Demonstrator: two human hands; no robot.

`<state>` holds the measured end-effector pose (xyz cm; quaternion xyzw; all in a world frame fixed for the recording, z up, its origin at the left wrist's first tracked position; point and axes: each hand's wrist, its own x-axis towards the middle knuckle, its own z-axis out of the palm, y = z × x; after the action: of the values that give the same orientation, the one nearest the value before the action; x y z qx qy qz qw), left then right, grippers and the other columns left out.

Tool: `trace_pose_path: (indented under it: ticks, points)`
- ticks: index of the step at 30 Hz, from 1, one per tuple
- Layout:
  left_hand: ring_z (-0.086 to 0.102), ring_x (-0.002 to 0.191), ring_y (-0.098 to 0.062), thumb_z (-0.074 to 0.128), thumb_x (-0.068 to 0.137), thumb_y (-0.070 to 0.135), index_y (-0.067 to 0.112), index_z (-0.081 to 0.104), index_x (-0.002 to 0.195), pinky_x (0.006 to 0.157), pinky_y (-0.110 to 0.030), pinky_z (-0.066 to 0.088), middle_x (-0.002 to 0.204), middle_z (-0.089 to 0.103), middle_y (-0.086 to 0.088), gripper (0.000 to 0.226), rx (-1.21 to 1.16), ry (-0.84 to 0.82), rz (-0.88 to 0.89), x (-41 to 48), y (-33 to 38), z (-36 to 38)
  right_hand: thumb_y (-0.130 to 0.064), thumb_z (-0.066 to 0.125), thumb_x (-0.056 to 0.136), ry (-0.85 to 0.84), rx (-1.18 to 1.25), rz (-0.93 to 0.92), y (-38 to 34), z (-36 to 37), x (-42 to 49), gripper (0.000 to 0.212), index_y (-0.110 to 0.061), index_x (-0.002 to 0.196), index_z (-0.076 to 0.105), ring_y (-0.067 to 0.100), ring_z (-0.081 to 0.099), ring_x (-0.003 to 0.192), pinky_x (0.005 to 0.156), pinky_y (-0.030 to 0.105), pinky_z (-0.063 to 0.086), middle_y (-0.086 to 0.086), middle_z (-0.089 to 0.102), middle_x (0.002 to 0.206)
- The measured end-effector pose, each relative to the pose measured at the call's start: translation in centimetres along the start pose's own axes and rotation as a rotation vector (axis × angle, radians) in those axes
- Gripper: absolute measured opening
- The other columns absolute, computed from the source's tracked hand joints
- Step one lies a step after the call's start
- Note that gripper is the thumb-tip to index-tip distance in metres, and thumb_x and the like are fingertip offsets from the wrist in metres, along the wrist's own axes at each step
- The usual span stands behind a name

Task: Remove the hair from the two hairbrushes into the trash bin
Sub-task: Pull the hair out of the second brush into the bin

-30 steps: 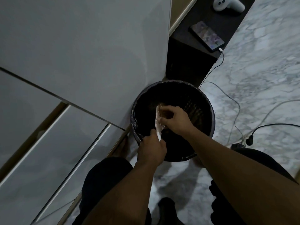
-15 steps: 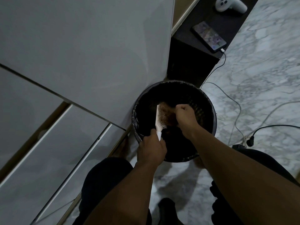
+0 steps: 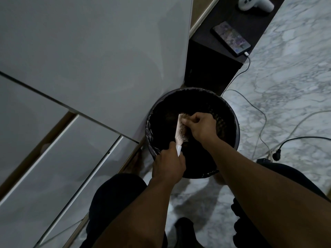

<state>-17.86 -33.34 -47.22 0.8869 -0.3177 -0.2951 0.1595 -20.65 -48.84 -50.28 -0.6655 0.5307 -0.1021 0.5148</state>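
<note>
A round black trash bin (image 3: 234,122) with a dark liner stands on the marble floor against a white cabinet. Over its opening my left hand (image 3: 168,165) grips the white handle of a pale hairbrush (image 3: 180,132), bristles turned to the right. My right hand (image 3: 200,127) rests against the upper part of the bristles, its fingers pinched on the brownish hair caught there. Only one hairbrush is in view.
White cabinet doors (image 3: 89,68) fill the left side. A dark low shelf (image 3: 223,56) behind the bin carries a phone (image 3: 231,39) on a charging cable and a white controller (image 3: 254,3). Cables and a plug (image 3: 276,155) lie on the floor at right. My knees flank the bin.
My right hand pulled away to the right with a tuft of hair, then came back to the top of the bristles. The left hand and brush stayed nearly still.
</note>
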Motion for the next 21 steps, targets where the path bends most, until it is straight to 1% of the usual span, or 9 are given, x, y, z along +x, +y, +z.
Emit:
trace_pose_path:
  ticks: [5, 9, 10, 12, 14, 15, 16, 18, 21]
  points:
    - [0.063, 0.085, -0.036, 0.049, 0.097, 0.033, 0.016, 0.045, 0.112, 0.068, -0.043, 0.052, 0.094, 0.064, -0.012, 0.022, -0.012, 0.020, -0.022, 0.31, -0.31, 0.14, -0.027, 0.068, 0.093, 0.077, 0.008, 0.069, 0.00, -0.10, 0.25, 0.017, -0.014, 0.083, 0.063, 0.009, 0.059, 0.070, 0.057, 0.020, 0.042, 0.000, 0.064, 0.078]
    - [0.063, 0.084, -0.034, 0.049, 0.098, 0.034, 0.017, 0.045, 0.112, 0.061, -0.037, 0.041, 0.095, 0.064, -0.012, 0.022, 0.008, 0.042, -0.042, 0.51, -0.58, 0.33, -0.018, 0.057, 0.092, 0.084, 0.172, 0.170, 0.40, 0.20, 0.41, 0.006, -0.020, 0.090, 0.052, 0.021, 0.059, 0.083, 0.070, 0.033, 0.048, 0.004, 0.060, 0.090]
    - [0.063, 0.084, -0.033, 0.049, 0.098, 0.033, 0.017, 0.045, 0.112, 0.061, -0.037, 0.042, 0.096, 0.064, -0.012, 0.022, 0.008, 0.040, -0.037, 0.48, -0.62, 0.35, -0.017, 0.054, 0.091, 0.060, 0.236, 0.198, 0.31, 0.21, 0.33, 0.009, -0.022, 0.098, 0.051, 0.022, 0.059, 0.085, 0.072, 0.035, 0.050, 0.004, 0.059, 0.094]
    - [0.063, 0.085, -0.032, 0.049, 0.098, 0.033, 0.017, 0.046, 0.114, 0.064, -0.038, 0.047, 0.097, 0.065, -0.011, 0.023, 0.004, 0.025, -0.025, 0.38, -0.64, 0.35, -0.026, 0.058, 0.090, -0.026, 0.314, 0.205, 0.00, 0.13, 0.22, 0.036, -0.025, 0.124, 0.046, 0.019, 0.061, 0.096, 0.083, 0.035, 0.053, 0.001, 0.060, 0.106]
    - [0.064, 0.087, -0.033, 0.049, 0.098, 0.032, 0.016, 0.046, 0.115, 0.068, -0.040, 0.050, 0.098, 0.065, -0.011, 0.023, 0.009, 0.014, -0.014, 0.34, -0.64, 0.33, -0.041, 0.067, 0.087, -0.105, 0.284, 0.122, -0.34, 0.16, 0.21, 0.064, -0.029, 0.144, 0.039, 0.016, 0.061, 0.110, 0.094, 0.030, 0.051, -0.002, 0.059, 0.122]
    - [0.064, 0.088, -0.033, 0.049, 0.098, 0.032, 0.016, 0.046, 0.115, 0.069, -0.041, 0.051, 0.098, 0.065, -0.011, 0.024, 0.012, 0.013, -0.011, 0.36, -0.66, 0.33, -0.043, 0.070, 0.087, -0.145, 0.227, 0.058, -0.43, 0.21, 0.14, 0.067, -0.027, 0.146, 0.043, 0.015, 0.061, 0.112, 0.093, 0.024, 0.049, -0.002, 0.059, 0.125]
    - [0.064, 0.088, -0.033, 0.049, 0.097, 0.032, 0.016, 0.046, 0.115, 0.070, -0.041, 0.052, 0.098, 0.065, -0.011, 0.024, 0.013, 0.014, -0.011, 0.39, -0.66, 0.31, -0.040, 0.073, 0.087, -0.176, 0.139, -0.010, -0.49, 0.25, 0.06, 0.060, -0.022, 0.141, 0.053, 0.014, 0.062, 0.110, 0.089, 0.019, 0.048, -0.002, 0.062, 0.121]
    - [0.064, 0.087, -0.033, 0.049, 0.098, 0.032, 0.016, 0.046, 0.114, 0.070, -0.042, 0.053, 0.098, 0.065, -0.010, 0.023, 0.009, 0.012, -0.015, 0.45, -0.67, 0.32, -0.033, 0.077, 0.085, -0.139, -0.020, -0.102, -0.35, 0.25, 0.11, 0.038, -0.016, 0.118, 0.072, 0.011, 0.067, 0.097, 0.082, 0.017, 0.049, -0.003, 0.071, 0.104]
    - [0.064, 0.085, -0.034, 0.049, 0.098, 0.033, 0.016, 0.047, 0.110, 0.068, -0.042, 0.052, 0.096, 0.065, -0.011, 0.021, -0.005, 0.015, -0.025, 0.55, -0.76, 0.49, -0.026, 0.081, 0.083, -0.025, -0.027, -0.109, -0.09, 0.12, 0.15, 0.015, -0.014, 0.091, 0.078, 0.001, 0.065, 0.074, 0.072, 0.016, 0.050, -0.005, 0.072, 0.080]
